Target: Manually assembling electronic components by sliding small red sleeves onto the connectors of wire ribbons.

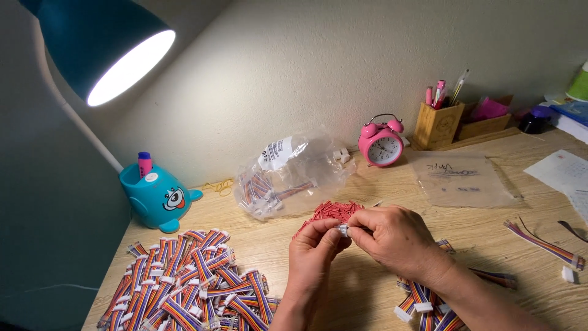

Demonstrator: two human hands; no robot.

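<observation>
- Lamplight from the teal desk lamp [101, 46] falls on my pale wooden desk [367, 184].
- At far left a teal cartoon-faced plastic pen holder [156, 196] stands above a big heap of rainbow ribbon cables with white plugs [184, 279].
- Behind my hands lie a crumpled clear plastic bag of more cables [288, 175] and a small pile of thin red pieces [331, 213].
- My left hand [315, 254] pinches a small white plastic connector [343, 230] between thumb and fingertips, just above the desk's middle.
- My right hand [398, 236] meets it, fingers closed on the same connector.
- Beneath my right wrist sits another cluster of rainbow cables [425, 300].
- Further back: a pink twin-bell alarm clock [381, 144] and a wooden pen box [438, 122].
</observation>
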